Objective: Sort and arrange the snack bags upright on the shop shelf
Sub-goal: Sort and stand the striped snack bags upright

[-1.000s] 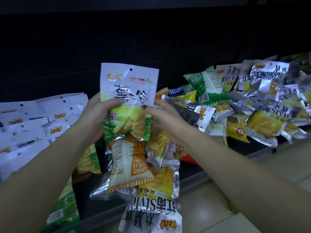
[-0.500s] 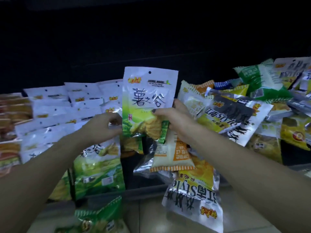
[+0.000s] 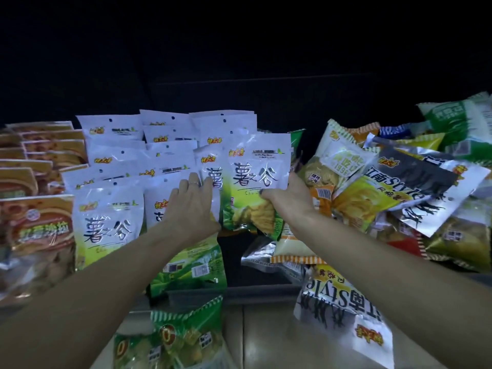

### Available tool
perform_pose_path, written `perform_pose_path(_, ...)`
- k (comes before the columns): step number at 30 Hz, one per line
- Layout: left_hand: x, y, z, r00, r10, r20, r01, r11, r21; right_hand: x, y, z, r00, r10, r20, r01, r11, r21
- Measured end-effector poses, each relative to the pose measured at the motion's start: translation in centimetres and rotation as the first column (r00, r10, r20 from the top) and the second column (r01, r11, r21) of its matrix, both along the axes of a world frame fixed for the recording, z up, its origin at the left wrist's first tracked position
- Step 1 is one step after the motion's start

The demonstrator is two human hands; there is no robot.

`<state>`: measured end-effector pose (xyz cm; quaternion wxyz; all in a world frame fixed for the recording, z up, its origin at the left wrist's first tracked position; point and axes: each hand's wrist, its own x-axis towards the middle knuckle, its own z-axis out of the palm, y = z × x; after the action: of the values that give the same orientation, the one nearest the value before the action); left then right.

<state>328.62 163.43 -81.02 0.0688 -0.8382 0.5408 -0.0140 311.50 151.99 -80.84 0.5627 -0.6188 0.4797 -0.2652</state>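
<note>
Many bags crowd dark shelf (image 3: 255,288); right hand (image 3: 286,201) fingers pinch white-green bag (image 3: 257,177); left hand (image 3: 191,206) flat.

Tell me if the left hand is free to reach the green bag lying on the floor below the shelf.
Probably yes. The left hand only rests open against the standing white bags, and nothing lies over the green bag.

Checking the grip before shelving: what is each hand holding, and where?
The right hand grips a white-and-green snack bag at its lower right. The left hand holds nothing, pressing flat against the shelved bags.
</note>
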Motion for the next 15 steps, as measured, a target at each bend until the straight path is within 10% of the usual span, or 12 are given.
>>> perform_pose_path(15,2.2,1.2,1.7,0.979,-0.041,-0.2,0.032,0.998,-0.048,5.2,4.0,-3.8,0.992,-0.054,-0.113,0.07,0.987,0.142)
